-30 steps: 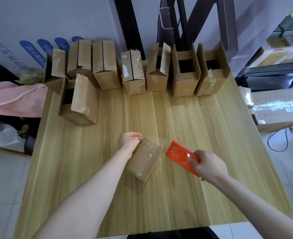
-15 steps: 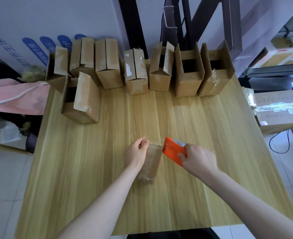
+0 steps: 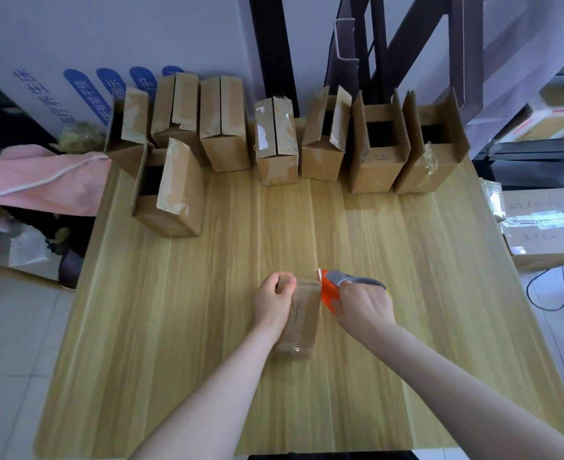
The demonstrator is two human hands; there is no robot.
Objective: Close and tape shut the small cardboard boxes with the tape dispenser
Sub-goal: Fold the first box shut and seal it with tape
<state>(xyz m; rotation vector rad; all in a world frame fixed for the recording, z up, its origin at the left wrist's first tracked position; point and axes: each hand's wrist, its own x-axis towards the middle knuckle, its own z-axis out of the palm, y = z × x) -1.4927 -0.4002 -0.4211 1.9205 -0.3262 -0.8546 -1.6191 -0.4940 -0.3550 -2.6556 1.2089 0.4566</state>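
Right hand [image 3: 362,307] hides most of the tape dispenser [image 3: 330,293]

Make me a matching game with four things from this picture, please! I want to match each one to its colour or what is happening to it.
Things:
1. tape dispenser
2. cloth
3. near box
4. far-right box in the back row

Clues:
A. top flaps stand open
B. orange, gripped by the right hand
C. pink, beside the left edge of the table
D. held by the left hand

Pairs: 1-B, 2-C, 3-D, 4-A
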